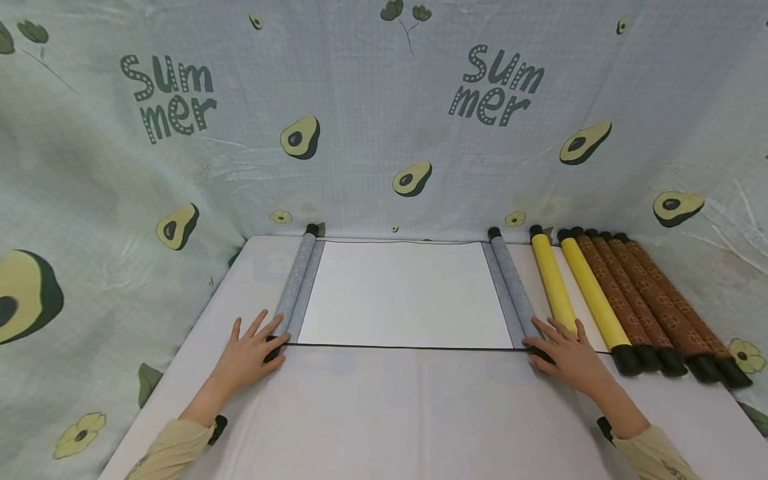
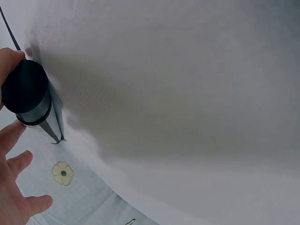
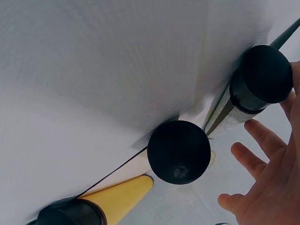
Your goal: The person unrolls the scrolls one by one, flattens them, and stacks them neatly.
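Observation:
A hanging scroll with a white sheet (image 1: 402, 293) lies partly unrolled on the table. Its grey-blue ends are wound on two rollers, the left roller (image 1: 297, 283) and the right roller (image 1: 511, 283), both with black end caps. My left hand (image 1: 243, 357) holds the near end of the left one; the left wrist view shows thumb and a finger either side of the black cap (image 2: 26, 86), other fingers spread. Likewise, my right hand (image 1: 570, 360) grips the right roller's near cap (image 3: 265, 75) between thumb and fingers.
Right of the scroll lie two yellow rolls (image 1: 553, 283) with black caps. Beyond them sit several brown patterned rolls (image 1: 666, 300) side by side. A pale cloth (image 1: 360, 167) printed with avocados hangs behind the white table (image 1: 396, 413) and along its sides.

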`<state>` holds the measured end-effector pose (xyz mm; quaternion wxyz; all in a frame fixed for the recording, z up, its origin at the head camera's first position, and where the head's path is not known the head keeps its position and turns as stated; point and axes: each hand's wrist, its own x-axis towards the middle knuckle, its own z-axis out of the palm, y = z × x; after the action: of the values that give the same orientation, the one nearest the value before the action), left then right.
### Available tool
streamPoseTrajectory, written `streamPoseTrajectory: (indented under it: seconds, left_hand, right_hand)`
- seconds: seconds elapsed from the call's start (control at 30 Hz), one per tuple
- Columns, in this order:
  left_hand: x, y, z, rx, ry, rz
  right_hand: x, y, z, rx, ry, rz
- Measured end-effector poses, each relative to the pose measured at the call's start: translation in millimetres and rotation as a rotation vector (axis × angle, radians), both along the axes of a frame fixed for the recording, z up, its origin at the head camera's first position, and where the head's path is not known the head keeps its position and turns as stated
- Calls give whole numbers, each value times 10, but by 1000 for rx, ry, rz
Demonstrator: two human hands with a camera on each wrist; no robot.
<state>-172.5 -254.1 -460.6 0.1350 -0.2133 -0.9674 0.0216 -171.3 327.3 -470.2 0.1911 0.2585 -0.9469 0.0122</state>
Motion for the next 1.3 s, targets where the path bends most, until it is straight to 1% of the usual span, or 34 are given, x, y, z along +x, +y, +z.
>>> streamPoseTrajectory:
  seconds: [0.13,0.27,0.33,0.5,0.6,0.77,0.87,1.03,1.1,1.2,1.3]
  left_hand:
    - [4,0,-9,-2,3,-1]
    - [8,-3,-12,10,8,-3]
    - [12,-3,-13,12,12,-6]
    - [35,11,-21,23,13,-14]
    - [44,23,-8,44,16,-19]
    - [54,39,25,61,17,-20]
    - [51,45,27,52,20,-18]
    - [29,61,20,36,48,-27]
    - [18,70,22,32,60,-35]
    - [4,90,27,35,74,-45]
    - [-5,113,34,33,87,-54]
  right_hand:
    - [10,15,-17,-3,16,7]
    - [16,13,-27,-9,2,-7]
    - [20,6,-28,-16,-25,-20]
    - [36,-7,-16,-50,-145,-65]
    - [41,-5,-1,-66,-201,-88]
    - [38,12,32,-81,-242,-123]
    - [40,23,52,-85,-260,-135]
    - [43,51,80,-84,-309,-160]
    - [35,69,85,-73,-318,-178]
    - [16,96,81,-53,-288,-206]
    - [6,113,88,-27,-238,-235]
